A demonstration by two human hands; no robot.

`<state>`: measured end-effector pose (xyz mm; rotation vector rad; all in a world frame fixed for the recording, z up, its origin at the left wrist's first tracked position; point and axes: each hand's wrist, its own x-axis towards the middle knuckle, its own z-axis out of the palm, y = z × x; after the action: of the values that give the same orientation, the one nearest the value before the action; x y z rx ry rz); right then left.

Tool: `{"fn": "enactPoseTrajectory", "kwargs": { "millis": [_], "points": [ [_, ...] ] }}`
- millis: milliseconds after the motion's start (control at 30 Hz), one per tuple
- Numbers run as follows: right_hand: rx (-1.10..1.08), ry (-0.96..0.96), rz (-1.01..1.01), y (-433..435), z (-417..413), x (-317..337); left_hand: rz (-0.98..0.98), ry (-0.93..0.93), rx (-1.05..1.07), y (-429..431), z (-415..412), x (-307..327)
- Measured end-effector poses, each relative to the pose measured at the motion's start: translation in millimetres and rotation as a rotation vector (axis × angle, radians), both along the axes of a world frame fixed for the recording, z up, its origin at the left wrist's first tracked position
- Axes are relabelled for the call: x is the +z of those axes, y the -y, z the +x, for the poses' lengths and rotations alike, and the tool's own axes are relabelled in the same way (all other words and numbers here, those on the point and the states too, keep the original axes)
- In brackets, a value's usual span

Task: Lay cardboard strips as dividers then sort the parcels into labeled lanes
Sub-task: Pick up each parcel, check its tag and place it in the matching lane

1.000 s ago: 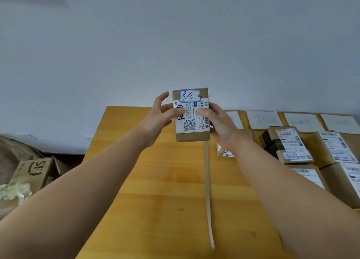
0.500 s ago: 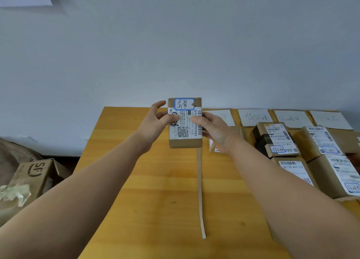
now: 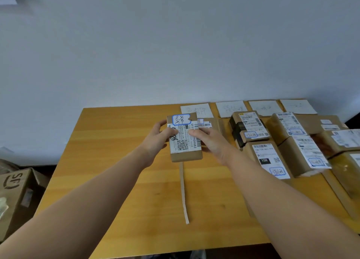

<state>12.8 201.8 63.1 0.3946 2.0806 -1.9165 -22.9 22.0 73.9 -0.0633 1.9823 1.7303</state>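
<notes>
I hold a small brown parcel (image 3: 185,140) with a white shipping label and a blue-framed handwritten sticker, above the wooden table (image 3: 116,171). My left hand (image 3: 157,140) grips its left edge and my right hand (image 3: 210,144) grips its right edge. A thin cardboard strip (image 3: 183,192) lies on the table below the parcel, running toward me. Another small parcel (image 3: 209,123) sits just behind my right hand. Several white lane label sheets (image 3: 196,110) lie along the table's far edge.
Several labelled parcels (image 3: 268,159) fill the lanes on the table's right side. A brown carton (image 3: 17,192) marked SF stands on the floor at the left. A grey wall rises behind the table.
Both hands have lowered the parcel toward the table and slightly to the right. The view has tilted and more of the right-hand parcels shows.
</notes>
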Motion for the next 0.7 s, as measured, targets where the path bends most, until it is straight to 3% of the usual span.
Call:
{"fn": "enactPoseTrajectory", "kwargs": {
  "millis": [267,433,700],
  "points": [
    [-0.125,0.047,0.011,-19.8,21.2,-5.7,0.006,0.034,-0.131,-21.1,1.4,-10.8],
    [-0.165,0.153,0.047,-19.0,32.8,-29.5,-0.144,0.024,-0.192,-13.6,1.8,-36.3],
    [-0.286,0.349,0.115,-34.2,37.1,-84.1,-0.249,0.105,-0.126,-8.8,2.6,-72.9]
  ]
}}
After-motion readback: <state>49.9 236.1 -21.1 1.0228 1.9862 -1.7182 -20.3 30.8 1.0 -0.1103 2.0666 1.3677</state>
